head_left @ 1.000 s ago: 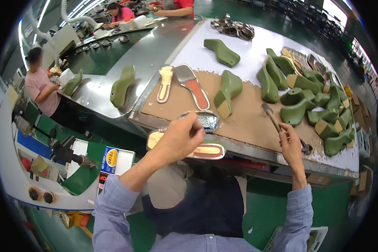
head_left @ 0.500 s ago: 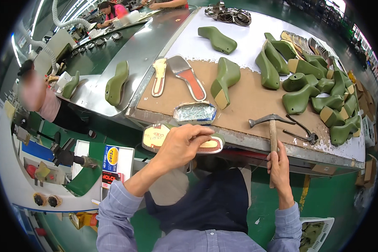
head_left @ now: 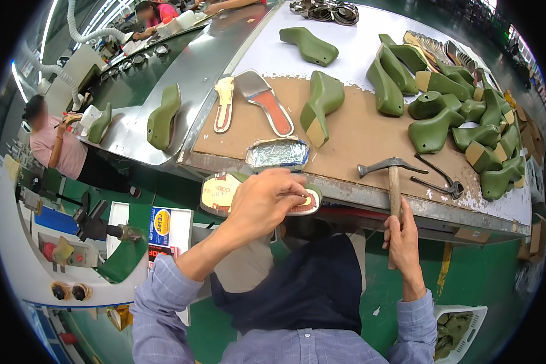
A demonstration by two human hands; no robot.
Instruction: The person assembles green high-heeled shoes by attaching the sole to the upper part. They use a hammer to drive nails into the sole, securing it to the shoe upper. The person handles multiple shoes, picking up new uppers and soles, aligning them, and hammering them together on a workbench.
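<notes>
Now my right hand (head_left: 401,239) has pulled the hammer (head_left: 392,176) nearer, fingers wrapped round its handle. It stands upright, head leftward. My left hand (head_left: 264,203) pinches the insole (head_left: 221,191).

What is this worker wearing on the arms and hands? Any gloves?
No gloves: the left hand and the right hand are both bare. Both arms wear long light-blue checked shirt sleeves, ending near the wrists. No watch or rings show. A dark navy apron covers the lap.
</notes>
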